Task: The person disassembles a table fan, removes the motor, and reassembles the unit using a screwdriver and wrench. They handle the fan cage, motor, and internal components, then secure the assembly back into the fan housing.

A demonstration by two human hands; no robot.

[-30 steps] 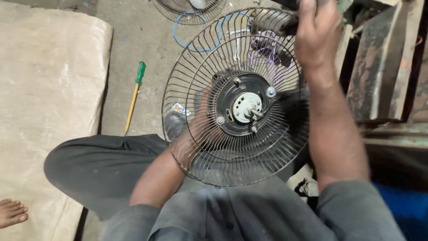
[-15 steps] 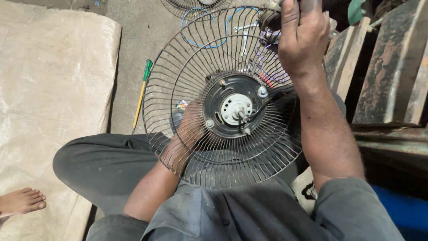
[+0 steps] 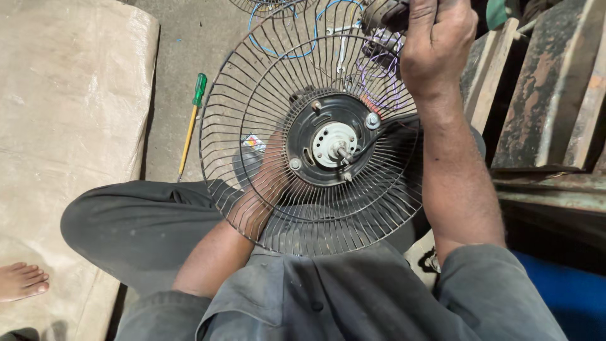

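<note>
Two hands work on a wire fan guard (image 3: 252, 126) held over the person's lap, filling the middle of the head view. At its hub sits a black round motor plate (image 3: 309, 123) with a pale centre and a short shaft (image 3: 342, 151). The left hand (image 3: 268, 180) lies behind the grille at about 7 o'clock from the hub, seen through the wires; whether it is clenched or released I cannot tell. The right hand (image 3: 439, 41) is at 1 o'clock, clenched around a dark part (image 3: 382, 12) at the guard's upper rim. A green-handled screwdriver (image 3: 192, 124) lies on the concrete floor (image 3: 183, 50) at 9 o'clock, well apart from the guard. A bare foot (image 3: 22, 281) rests at 8 o'clock on a tan woven sheet (image 3: 69, 126).
</note>
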